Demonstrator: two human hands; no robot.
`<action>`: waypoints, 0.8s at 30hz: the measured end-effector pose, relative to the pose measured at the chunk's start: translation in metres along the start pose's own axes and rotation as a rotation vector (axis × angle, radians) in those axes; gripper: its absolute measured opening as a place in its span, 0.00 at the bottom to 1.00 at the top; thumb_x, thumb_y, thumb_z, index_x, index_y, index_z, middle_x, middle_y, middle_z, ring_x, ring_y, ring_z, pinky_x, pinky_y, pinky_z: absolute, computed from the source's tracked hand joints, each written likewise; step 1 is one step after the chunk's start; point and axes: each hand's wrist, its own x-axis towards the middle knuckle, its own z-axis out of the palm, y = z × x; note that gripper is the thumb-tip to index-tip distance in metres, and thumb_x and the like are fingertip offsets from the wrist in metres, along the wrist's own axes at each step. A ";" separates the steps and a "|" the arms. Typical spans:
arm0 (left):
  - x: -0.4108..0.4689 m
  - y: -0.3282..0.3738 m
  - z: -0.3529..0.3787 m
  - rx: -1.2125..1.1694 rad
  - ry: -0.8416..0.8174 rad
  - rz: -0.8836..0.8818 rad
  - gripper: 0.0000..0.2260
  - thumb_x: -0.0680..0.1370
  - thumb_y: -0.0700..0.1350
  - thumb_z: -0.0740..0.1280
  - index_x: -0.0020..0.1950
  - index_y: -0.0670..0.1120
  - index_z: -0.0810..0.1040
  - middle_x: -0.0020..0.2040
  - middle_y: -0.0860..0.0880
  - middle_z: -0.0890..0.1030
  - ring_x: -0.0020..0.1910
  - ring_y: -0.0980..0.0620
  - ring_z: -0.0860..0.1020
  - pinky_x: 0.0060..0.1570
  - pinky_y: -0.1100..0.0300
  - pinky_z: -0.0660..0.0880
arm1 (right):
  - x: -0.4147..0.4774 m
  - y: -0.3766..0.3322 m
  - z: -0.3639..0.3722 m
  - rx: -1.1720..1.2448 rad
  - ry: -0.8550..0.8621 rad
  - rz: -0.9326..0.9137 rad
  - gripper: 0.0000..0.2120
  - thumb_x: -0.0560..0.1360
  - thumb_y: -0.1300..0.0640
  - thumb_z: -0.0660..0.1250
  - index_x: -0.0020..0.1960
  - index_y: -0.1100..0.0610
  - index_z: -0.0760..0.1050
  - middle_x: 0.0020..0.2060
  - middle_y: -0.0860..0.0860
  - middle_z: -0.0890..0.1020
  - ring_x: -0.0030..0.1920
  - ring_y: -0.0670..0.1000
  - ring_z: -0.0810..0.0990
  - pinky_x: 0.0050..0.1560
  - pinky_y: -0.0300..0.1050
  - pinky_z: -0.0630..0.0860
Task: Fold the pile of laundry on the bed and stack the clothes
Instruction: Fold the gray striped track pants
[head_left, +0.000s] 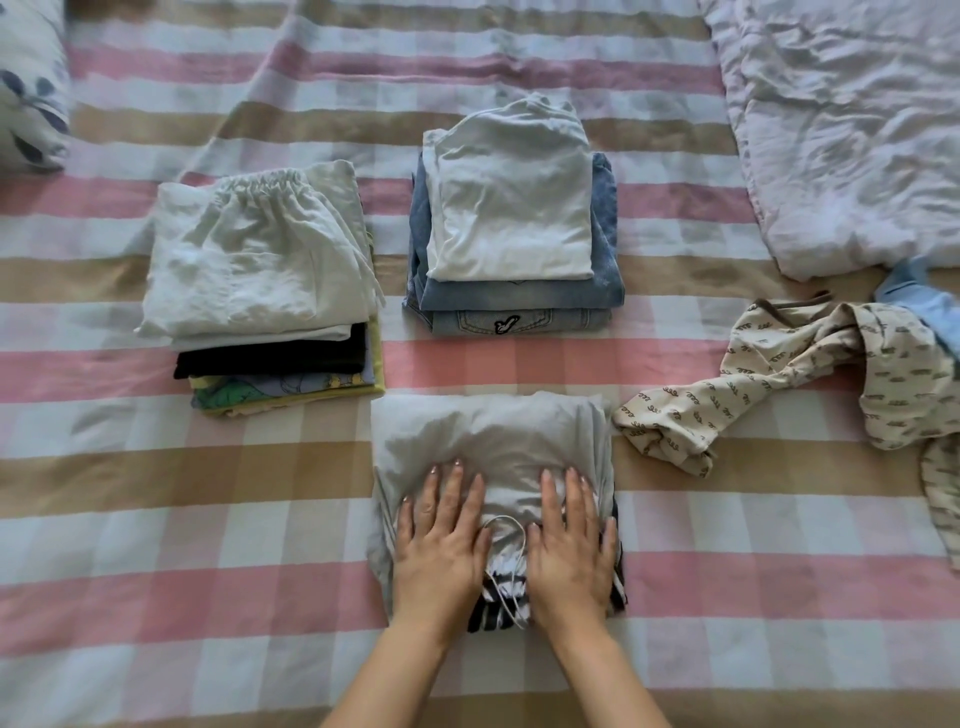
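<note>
The bed (156, 519) fills the view, its sheet checked in pink, tan and white. A crumpled pale duvet (841, 130) lies at the far right corner and a leaf-printed pillow (31, 83) at the far left. To my right a cream printed garment (779, 374) sprawls unfolded, with a light blue garment (914, 296) touching its far end. Two piles stand ahead of me, apart from each other. The left stack (260, 270) has a white drawstring piece on top, a black piece under it and a cartoon-printed one at the bottom. The middle stack (519, 306) has a white top (511, 208) over folded denim, and the lowest denim pocket carries a small black stitched mark (505, 325) that I cannot read as letters. Nearest me lies a folded grey garment (488, 436), with black-and-white striped cloth (498, 608) showing at its near edge. My left grip (441, 545) and right grip (569, 545) lie flat on it side by side, fingers straight and spread, pressing down and closed on nothing. A looped white cord (511, 566) lies between them.
</note>
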 end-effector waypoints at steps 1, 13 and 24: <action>-0.003 -0.002 0.001 -0.018 0.011 -0.013 0.28 0.79 0.61 0.40 0.74 0.51 0.60 0.76 0.53 0.51 0.73 0.60 0.37 0.70 0.53 0.41 | -0.002 0.002 -0.001 0.059 0.024 -0.011 0.32 0.80 0.49 0.52 0.73 0.48 0.33 0.76 0.51 0.41 0.73 0.48 0.36 0.73 0.53 0.39; 0.009 -0.018 -0.019 -0.813 0.074 -0.844 0.15 0.77 0.52 0.64 0.55 0.43 0.68 0.50 0.43 0.79 0.41 0.51 0.76 0.33 0.61 0.69 | 0.014 0.015 -0.030 0.599 0.057 0.425 0.24 0.74 0.46 0.65 0.61 0.62 0.68 0.51 0.56 0.78 0.46 0.54 0.75 0.40 0.43 0.69; 0.036 -0.050 -0.134 -0.918 0.490 -0.784 0.10 0.75 0.52 0.64 0.49 0.46 0.74 0.37 0.53 0.78 0.35 0.56 0.76 0.27 0.66 0.68 | 0.033 -0.095 -0.094 0.825 0.281 0.108 0.07 0.73 0.54 0.68 0.51 0.49 0.75 0.35 0.40 0.80 0.36 0.39 0.79 0.33 0.28 0.70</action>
